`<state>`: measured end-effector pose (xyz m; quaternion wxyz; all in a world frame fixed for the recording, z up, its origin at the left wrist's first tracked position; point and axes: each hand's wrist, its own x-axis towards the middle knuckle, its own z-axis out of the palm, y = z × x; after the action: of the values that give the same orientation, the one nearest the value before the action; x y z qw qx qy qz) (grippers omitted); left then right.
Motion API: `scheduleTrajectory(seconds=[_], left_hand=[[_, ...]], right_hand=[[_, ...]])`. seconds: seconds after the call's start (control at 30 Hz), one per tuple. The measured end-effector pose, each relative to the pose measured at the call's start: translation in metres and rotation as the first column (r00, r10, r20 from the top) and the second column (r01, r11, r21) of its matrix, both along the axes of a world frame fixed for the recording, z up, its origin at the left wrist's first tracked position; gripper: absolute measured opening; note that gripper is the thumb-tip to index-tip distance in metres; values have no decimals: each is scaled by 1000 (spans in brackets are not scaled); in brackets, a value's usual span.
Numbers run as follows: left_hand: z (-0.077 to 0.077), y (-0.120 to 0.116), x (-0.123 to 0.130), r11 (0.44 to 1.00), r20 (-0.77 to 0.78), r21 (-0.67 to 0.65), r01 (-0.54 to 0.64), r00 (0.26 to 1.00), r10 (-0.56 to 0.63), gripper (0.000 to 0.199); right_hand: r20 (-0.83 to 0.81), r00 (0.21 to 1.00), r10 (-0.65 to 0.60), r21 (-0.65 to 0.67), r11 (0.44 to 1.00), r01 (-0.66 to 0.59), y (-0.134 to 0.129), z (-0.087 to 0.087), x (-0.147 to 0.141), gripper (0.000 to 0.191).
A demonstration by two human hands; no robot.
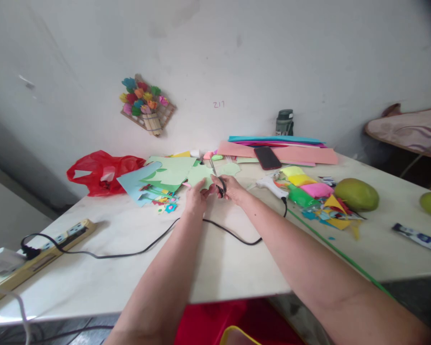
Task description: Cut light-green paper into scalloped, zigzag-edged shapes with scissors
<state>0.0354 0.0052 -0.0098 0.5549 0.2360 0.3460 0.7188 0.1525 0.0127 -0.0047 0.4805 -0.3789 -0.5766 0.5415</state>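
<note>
Near the middle of the table my left hand pinches a piece of pale green paper along its lower edge. My right hand is closed around the black handles of a pair of scissors, whose blades point away from me at the paper's right side. Whether the blades are parted is too small to tell. Another pale green paper piece lies just beyond my right hand. Left of my left hand are light green sheets, a light blue sheet and small paper cut-outs.
A black cord crosses the table from a power strip to a white glue gun. A red plastic bag sits left. Right are a phone, colored packets, paper scraps and a green fruit.
</note>
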Motion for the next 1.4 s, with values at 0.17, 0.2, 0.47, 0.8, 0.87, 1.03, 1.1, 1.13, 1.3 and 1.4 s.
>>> scheduleTrajectory(seconds=[0.17,0.2,0.47,0.8,0.87,1.03,1.1,1.13,1.3,1.4], left_hand=[[2,0,-3,999,-24,40,-15,1000,16,22],[2,0,-5,998,-32,53,-22,999,24,25],[1,2,-17,993,-155,113,20,988,-2,30],[-3,3,-20,982,-332,107,159,936,-115,38],[-3,3,-20,977,-347,100,190,927,-145,36],[1,1,-17,981,-270,118,155,956,-118,33],[1,0,-13,976,-209,148,160,970,-127,31],[1,0,-11,970,-186,156,184,970,-154,30],[0,-3,1,954,-141,159,253,963,-231,24],[0,-1,1,966,-136,173,190,976,-168,17]], right_hand=[[-9,1000,0,-28,1000,0,1,4,7,41],[-14,1000,-2,-35,999,2,2,5,10,40],[-72,995,-73,-53,996,69,12,9,27,34],[-120,981,-154,-11,988,154,15,11,25,29],[-96,983,-155,-13,988,154,13,13,24,30],[-87,975,-203,-4,979,204,10,16,17,33],[-114,965,-236,1,971,238,10,17,13,32],[-126,958,-258,4,966,260,10,17,11,32],[-157,927,-340,7,939,345,8,17,0,32],[-155,932,-328,-7,943,331,3,18,-2,31]])
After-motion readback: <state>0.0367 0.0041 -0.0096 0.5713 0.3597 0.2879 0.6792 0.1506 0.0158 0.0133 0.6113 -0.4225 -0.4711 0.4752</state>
